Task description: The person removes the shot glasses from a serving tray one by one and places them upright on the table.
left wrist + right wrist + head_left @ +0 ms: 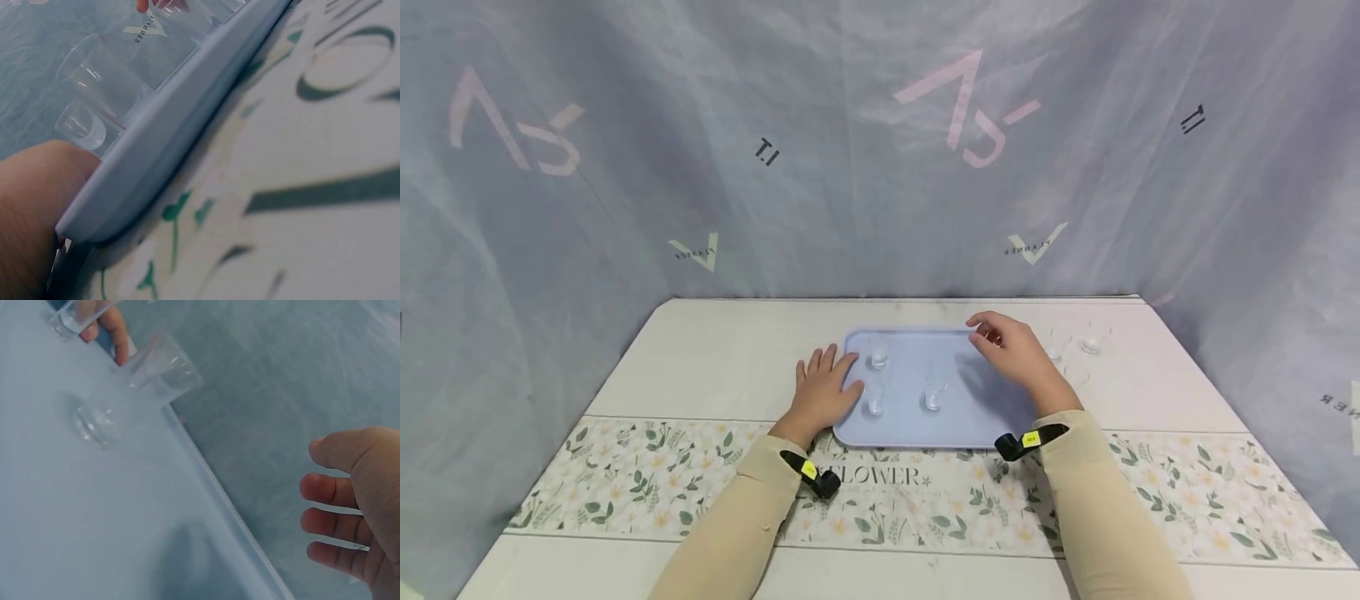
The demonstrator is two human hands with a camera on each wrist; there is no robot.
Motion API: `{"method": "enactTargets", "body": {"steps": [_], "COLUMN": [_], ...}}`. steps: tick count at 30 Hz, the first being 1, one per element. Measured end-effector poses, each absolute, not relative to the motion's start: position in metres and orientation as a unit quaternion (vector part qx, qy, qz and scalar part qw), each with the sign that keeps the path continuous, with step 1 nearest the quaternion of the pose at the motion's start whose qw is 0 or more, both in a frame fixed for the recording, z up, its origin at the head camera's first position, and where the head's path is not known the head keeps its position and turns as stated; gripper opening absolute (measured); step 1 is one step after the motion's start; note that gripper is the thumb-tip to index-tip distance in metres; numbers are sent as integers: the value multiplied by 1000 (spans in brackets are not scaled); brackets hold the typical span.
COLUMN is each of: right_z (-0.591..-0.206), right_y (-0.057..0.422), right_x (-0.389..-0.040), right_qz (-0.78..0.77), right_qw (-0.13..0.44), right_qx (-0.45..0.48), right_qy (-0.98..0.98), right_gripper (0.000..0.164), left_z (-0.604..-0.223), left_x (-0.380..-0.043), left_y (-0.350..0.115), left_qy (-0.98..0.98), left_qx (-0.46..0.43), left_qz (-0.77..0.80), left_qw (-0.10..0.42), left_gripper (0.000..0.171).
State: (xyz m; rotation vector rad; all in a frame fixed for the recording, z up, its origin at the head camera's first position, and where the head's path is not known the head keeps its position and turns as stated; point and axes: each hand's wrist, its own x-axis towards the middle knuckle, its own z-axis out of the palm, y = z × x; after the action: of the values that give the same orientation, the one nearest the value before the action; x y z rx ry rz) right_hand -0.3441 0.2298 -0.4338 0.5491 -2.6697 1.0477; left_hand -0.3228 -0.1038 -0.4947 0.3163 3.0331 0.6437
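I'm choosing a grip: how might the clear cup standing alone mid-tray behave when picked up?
The clear cup would probably tip if nudged high, since it widens upward. Looking smooth and shiny, it may prove slippery. Its even, upright form suggests it is stiff.

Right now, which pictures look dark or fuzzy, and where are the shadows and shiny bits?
Head view: brighter, with a soft shadow on the blue tray below the right hand; left wrist view: dimmer, the flowery table cover looking fuzzy up close; right wrist view: bluish, a blurry dark shadow low down, little white glints on a clear cup.
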Motion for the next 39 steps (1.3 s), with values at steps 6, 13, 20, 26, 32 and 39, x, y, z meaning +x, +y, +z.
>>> {"method": "enactTargets", "body": {"steps": [6, 13, 20, 26, 32, 39], "right_z": [-427, -426, -425, -430, -438, -442], "right_y": [236, 233, 221, 208, 192, 185], "right_x": [-340, -340, -340, -340, -336, -333], "right_qz": [365, 395, 394, 343, 295, 298], "right_qw": [119, 110, 52, 3, -44, -52], "right_qx": [181, 196, 214, 237, 230, 238], "right_qy": [-906, -891, -892, -909, -926, -923], "right_gripper": [26, 29, 32, 36, 41, 39], "left_z": [-495, -497, -495, -493, -495, -496], "left_x": [-321, -323, -323, -323, -323, -324], "left_y": [-105, -104, -104, -104, -105, -105], "left_qy": [975, 973, 973, 972, 973, 972], "left_qx": [102, 103, 101, 102, 102, 103], "left_qz": [199, 206, 208, 212, 206, 211], "left_qw": [8, 1, 0, -2, -4, -7], "left_gripper": [61, 61, 61, 61, 61, 61]}}
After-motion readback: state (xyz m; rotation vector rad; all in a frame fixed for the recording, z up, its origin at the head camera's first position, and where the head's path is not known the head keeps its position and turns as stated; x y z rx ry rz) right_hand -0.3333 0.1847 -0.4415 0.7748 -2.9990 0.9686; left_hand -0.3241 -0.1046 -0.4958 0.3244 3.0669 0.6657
